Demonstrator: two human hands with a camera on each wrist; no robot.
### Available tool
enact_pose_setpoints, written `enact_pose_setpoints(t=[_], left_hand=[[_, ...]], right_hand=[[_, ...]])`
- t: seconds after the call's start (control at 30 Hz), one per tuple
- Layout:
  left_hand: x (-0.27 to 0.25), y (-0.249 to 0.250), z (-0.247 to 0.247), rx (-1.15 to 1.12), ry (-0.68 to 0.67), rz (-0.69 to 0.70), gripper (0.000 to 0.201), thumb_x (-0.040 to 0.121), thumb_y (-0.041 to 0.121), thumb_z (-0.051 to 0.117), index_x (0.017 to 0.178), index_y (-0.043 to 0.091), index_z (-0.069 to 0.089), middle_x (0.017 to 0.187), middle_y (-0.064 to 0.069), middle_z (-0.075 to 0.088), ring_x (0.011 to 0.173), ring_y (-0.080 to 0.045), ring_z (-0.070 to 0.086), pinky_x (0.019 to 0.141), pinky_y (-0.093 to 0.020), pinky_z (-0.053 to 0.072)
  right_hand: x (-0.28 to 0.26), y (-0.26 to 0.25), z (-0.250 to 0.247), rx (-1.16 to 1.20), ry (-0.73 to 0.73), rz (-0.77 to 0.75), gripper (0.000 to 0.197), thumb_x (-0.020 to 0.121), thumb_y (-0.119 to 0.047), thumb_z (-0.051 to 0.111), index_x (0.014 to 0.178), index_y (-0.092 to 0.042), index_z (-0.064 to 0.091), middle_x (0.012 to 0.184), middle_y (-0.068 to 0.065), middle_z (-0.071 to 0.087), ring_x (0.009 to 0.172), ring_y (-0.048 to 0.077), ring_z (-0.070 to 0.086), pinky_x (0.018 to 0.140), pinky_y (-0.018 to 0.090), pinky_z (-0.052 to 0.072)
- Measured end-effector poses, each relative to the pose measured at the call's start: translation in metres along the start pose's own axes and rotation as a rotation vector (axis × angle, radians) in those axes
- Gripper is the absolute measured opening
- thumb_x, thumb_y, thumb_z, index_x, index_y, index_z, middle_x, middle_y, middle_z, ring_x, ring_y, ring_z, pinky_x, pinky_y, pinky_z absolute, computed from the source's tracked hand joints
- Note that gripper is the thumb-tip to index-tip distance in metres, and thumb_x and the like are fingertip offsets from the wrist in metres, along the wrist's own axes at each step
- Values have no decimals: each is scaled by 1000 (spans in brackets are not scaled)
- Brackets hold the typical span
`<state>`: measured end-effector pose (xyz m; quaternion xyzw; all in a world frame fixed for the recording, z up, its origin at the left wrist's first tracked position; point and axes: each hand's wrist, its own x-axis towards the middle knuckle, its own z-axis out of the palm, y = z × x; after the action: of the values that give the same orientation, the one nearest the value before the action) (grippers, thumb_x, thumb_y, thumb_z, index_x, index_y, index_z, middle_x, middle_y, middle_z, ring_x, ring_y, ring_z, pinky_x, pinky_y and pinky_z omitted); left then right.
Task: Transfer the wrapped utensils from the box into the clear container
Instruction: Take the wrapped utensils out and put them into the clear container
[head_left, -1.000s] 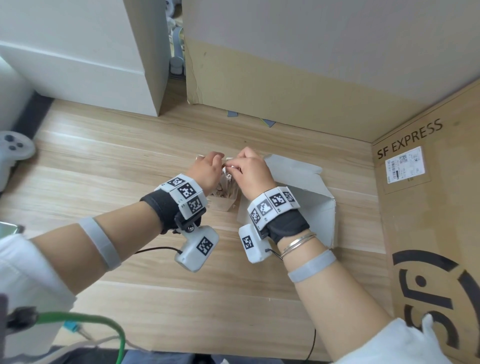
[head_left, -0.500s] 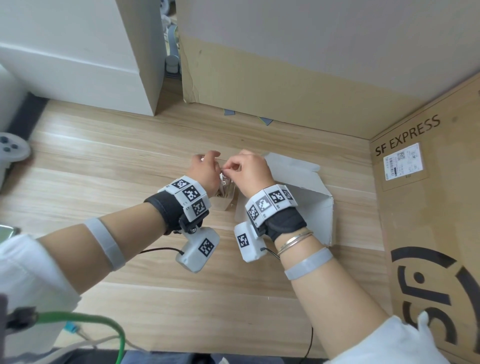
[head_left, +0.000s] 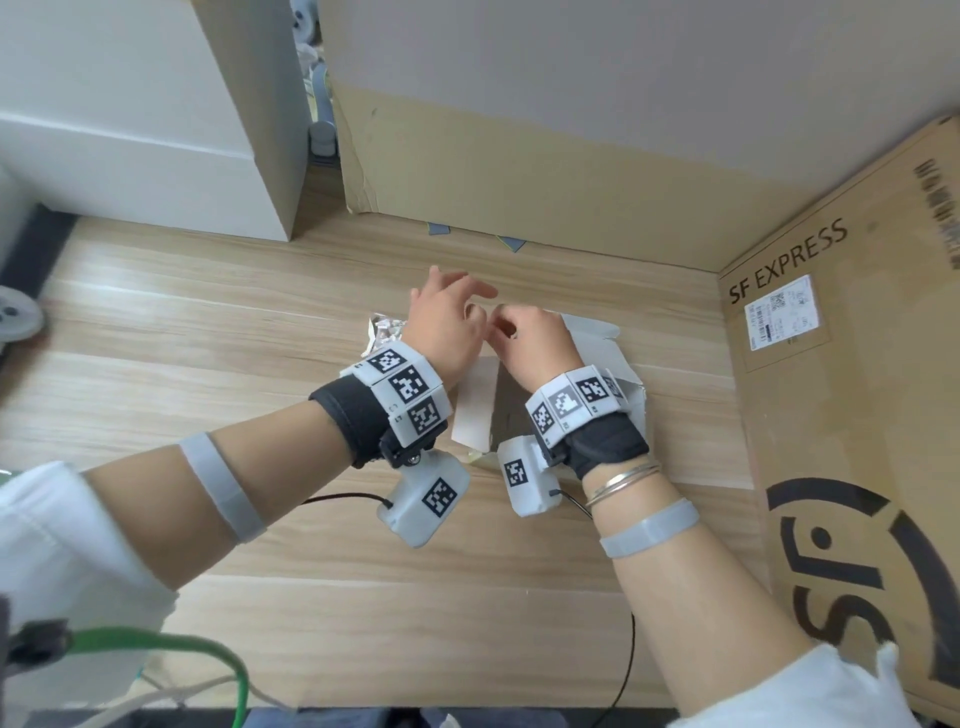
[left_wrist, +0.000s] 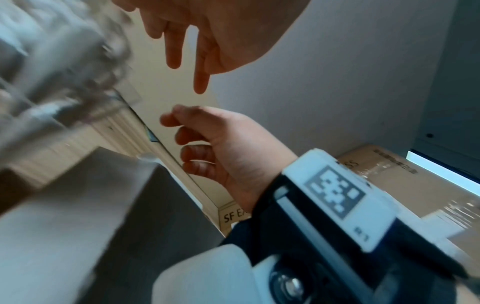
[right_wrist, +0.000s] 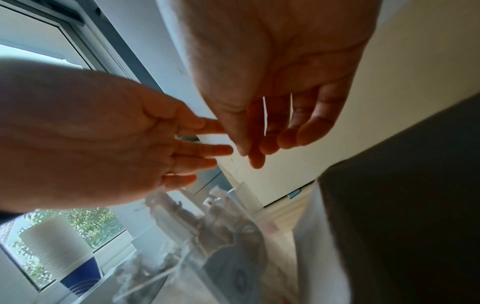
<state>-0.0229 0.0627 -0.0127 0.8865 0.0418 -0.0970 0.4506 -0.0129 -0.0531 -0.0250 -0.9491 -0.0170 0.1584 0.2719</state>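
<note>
Fingers (head_left: 467, 286) spread on left hand (head_left: 447, 327), empty

The middle of the table (head_left: 260, 597) is taken by the open box (head_left: 597, 353) and the clear container (head_left: 382, 332) at its left. The far edge is walled by a carton (head_left: 519, 182), the right edge by another carton (head_left: 857, 415). Bare wood is left along the near and left edges.

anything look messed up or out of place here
Nothing is spilled or broken. The white box lies with its flaps splayed open, and crinkled wrappers stick up out of the clear container. Both hands are empty.
</note>
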Motion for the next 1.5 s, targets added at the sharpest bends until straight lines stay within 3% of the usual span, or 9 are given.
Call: enact_pose_setpoints(t=[0.17,0.27,0.4,0.57,0.73,0.87,1.07,1.2,1.5], left_hand=[[-12,15,23,-38,-60,14,34,88,6,44,119,12,59,137,-6,49,130,-19,41,97,-17,29],[-17,13,38,2,-165,-60,42,88,8,48,129,15,48,140,-10,43,112,-20,52,87,-18,34],[-21,7,57,38,-292,-284,68,84,5,51,144,23,25,148,-18,25,121,-35,48,93,-34,43],[-17,-5,71,74,-357,-431,84,87,6,48,147,37,-1,131,-23,48,108,-39,58,86,-46,53],[-12,-12,73,24,-360,-454,82,89,-2,39,146,43,0,129,-20,53,103,-38,60,83,-52,54],[-14,-15,74,-35,-294,-365,84,82,-3,43,146,39,9,134,-17,44,99,-37,61,69,-38,58],[-25,-19,79,-97,-195,-224,72,81,-6,45,143,26,27,127,-12,40,118,-23,43,83,-20,31],[-31,-23,83,-76,-219,-189,70,80,-5,42,142,24,27,131,-16,42,120,-23,42,88,-21,29],[-34,-25,82,-86,-246,-226,76,79,-8,42,143,27,23,131,-18,36,123,-28,40,100,-30,32]], right_hand=[[-13,22,-13,-8,-25,69,23,93,-24,48,101,-15,67,100,9,69,97,29,61,78,31,45],[-18,38,-15,-12,-49,105,23,91,-24,48,99,-18,69,100,5,69,96,26,61,75,28,43],[-26,59,-15,-8,-74,142,22,91,-26,51,95,-19,71,98,3,70,96,24,62,72,25,42],[-33,74,-9,-15,-175,147,21,92,-23,52,98,-17,71,103,4,71,99,22,62,74,22,40],[-37,85,2,-41,-231,189,25,92,-26,50,102,-17,71,109,2,71,104,23,63,89,30,48],[-37,91,9,-69,-239,226,30,94,-25,44,108,-13,69,113,6,69,108,28,61,92,34,49],[-33,94,27,-95,-261,326,32,94,-19,38,116,-11,60,127,14,58,119,32,53,95,32,42],[-28,90,44,-152,-268,389,39,94,-17,38,131,-12,49,136,14,51,124,32,50,102,34,39],[-21,88,59,-294,-430,449,34,94,-9,44,126,-1,53,134,17,53,127,30,50,101,34,41]])
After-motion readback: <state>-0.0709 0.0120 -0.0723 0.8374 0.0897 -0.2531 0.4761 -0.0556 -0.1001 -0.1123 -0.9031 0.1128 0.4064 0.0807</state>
